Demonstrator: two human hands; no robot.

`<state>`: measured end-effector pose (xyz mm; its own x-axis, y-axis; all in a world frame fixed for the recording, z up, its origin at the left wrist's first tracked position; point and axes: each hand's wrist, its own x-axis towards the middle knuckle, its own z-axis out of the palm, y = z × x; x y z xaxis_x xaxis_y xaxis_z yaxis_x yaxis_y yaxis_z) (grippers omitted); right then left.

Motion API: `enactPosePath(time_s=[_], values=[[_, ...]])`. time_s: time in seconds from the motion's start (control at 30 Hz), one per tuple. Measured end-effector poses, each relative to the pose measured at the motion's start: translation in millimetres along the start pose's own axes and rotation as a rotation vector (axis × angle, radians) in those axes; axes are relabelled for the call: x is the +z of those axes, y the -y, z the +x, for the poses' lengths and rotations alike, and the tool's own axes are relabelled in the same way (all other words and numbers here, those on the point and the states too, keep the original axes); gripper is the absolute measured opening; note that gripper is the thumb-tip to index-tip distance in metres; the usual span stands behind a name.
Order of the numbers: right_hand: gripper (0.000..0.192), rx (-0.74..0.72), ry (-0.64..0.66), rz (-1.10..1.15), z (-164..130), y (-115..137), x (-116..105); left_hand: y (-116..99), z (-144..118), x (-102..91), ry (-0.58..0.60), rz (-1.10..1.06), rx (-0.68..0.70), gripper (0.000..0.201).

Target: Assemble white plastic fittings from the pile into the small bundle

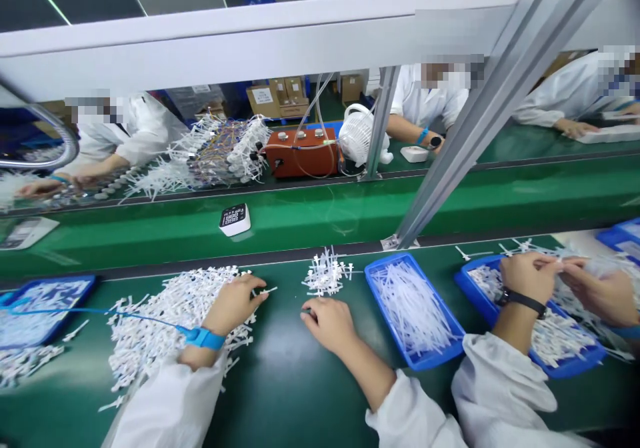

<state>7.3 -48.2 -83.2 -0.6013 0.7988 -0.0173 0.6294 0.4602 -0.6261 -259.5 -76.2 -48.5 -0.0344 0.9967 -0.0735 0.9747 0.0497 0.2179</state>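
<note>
My left hand (234,307), with a blue wrist strap, is over the right edge of a big heap of small white plastic connectors with short tubes (170,321). Its thumb and fingertips pinch one such white tube piece (271,291), which points to the right. On the green worktop, my right hand (330,325) has its fingers curled in; what they hold, if anything, is hidden. Just behind it lies a smaller pile of white tube pieces (327,273). To its right stands a blue tray (457,348) full of thin clear tubes.
At the right, a neighbour's hands (530,278) work above another blue tray (595,363) of white pieces. A blue tray (90,288) sits far left. Beyond are a green conveyor (310,218), a small display device (235,220), a slanted metal post (450,161) and co-workers in white.
</note>
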Motion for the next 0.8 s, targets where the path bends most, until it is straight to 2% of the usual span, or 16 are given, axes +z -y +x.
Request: enactPosePath(time_s=[0.17,0.3,0.4,0.53,0.67,0.73,0.8], values=[[0.017,-0.006,-0.006,-0.014,-1.0,0.7,1.6,-11.1,-2.0,13.0,0.021,0.104,0.007,0.019],[0.016,0.001,-0.045,0.044,-1.3,-0.5,2.3,-19.8,2.7,9.9,-0.031,0.082,0.023,0.021],[0.016,-0.005,-0.101,0.130,-1.0,-1.2,3.3,-31.0,-1.2,6.7,-0.167,-0.152,0.033,0.027],[0.020,-0.048,-0.176,0.331,-0.7,-0.9,6.3,-63.5,-15.0,11.9,-0.281,-0.502,0.074,0.034],[0.034,-0.044,-0.118,0.630,1.2,-2.8,11.1,-98.1,-28.5,25.2,-0.232,-0.728,0.046,0.029],[0.043,-0.015,-0.081,0.763,3.4,-5.7,12.9,-107.2,-32.1,31.9,-0.189,-0.788,0.055,0.028],[0.051,0.016,-0.064,0.856,5.8,-8.7,13.9,-109.6,-32.9,38.4,-0.197,-0.818,0.058,0.027]])
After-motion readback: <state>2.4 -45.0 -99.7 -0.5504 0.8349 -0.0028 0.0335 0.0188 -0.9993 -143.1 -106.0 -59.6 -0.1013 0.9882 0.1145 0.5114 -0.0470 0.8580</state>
